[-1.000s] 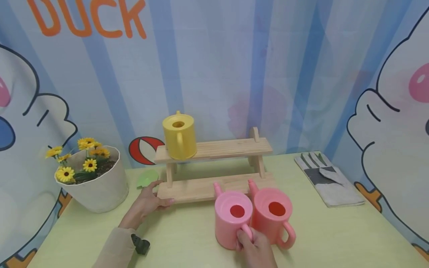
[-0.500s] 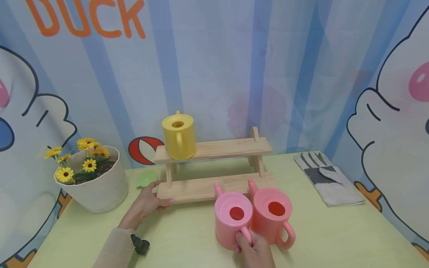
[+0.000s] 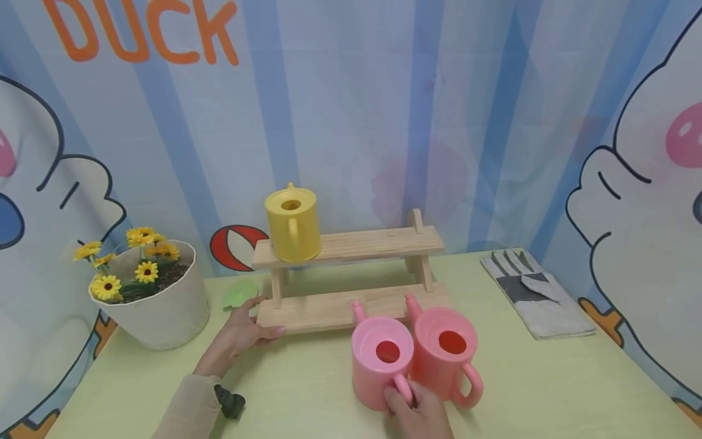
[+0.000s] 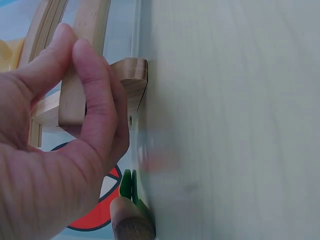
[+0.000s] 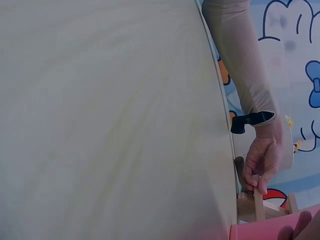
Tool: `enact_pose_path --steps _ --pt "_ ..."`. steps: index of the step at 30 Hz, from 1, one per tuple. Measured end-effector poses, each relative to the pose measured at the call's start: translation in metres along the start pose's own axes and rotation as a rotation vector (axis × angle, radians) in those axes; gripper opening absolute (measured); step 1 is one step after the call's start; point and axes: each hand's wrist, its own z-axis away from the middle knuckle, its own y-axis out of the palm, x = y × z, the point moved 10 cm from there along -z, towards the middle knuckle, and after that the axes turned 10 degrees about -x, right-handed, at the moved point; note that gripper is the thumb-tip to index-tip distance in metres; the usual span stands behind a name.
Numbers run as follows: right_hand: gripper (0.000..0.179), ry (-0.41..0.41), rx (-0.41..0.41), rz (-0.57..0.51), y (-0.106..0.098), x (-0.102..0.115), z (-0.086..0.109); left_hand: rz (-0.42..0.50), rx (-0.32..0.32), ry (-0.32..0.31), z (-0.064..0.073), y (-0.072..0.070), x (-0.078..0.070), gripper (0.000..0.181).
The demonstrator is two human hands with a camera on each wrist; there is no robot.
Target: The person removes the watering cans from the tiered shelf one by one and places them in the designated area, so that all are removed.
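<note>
My left hand (image 3: 244, 332) pinches the left end of the lower plank of a two-tier wooden stand (image 3: 356, 305), thumb and fingers on either face in the left wrist view. With my right hand (image 3: 419, 411) I grip the handle of a light pink watering can (image 3: 378, 381), its spout pointing at the stand and overlapping the lower plank. Close against its right side is a coral pink watering can (image 3: 441, 372), upright, handle toward me. A yellow watering can (image 3: 296, 235) stands on the upper plank's left end.
A white pot (image 3: 159, 317) with yellow flowers stands at the left. Behind my left hand lies a small green-bladed tool (image 3: 238, 294); its wooden handle (image 4: 131, 222) shows in the left wrist view. Folded gloves (image 3: 540, 296) lie at the right. A printed curtain (image 3: 351, 110) backs the table.
The light pink watering can has shifted very slightly toward me, my right hand still on its handle. My left hand and the stand stay in place.
</note>
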Motion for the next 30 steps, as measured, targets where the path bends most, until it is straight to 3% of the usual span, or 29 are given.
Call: enact_pose_path --steps 8,13,19,24,30 --pt "0.018 -0.054 -0.048 0.080 -0.011 0.002 0.001 0.003 -0.005 -0.002 -0.001 0.000 0.001 0.102" --pt "0.017 -0.030 -0.042 0.103 -0.015 -0.001 0.002 0.002 -0.003 0.000 -0.001 0.000 0.001 0.102" --pt "0.041 -0.014 -0.050 0.068 -0.016 -0.004 0.002 0.001 -0.005 -0.004 -0.001 0.000 0.001 0.102" --pt "0.052 -0.118 -0.103 0.055 -0.024 0.002 0.001 -0.011 -0.014 -0.005 -0.001 0.000 0.001 0.102" --pt "0.046 -0.338 -0.229 0.044 -0.042 0.029 0.016 0.024 -0.002 0.008 0.000 0.001 -0.001 0.103"
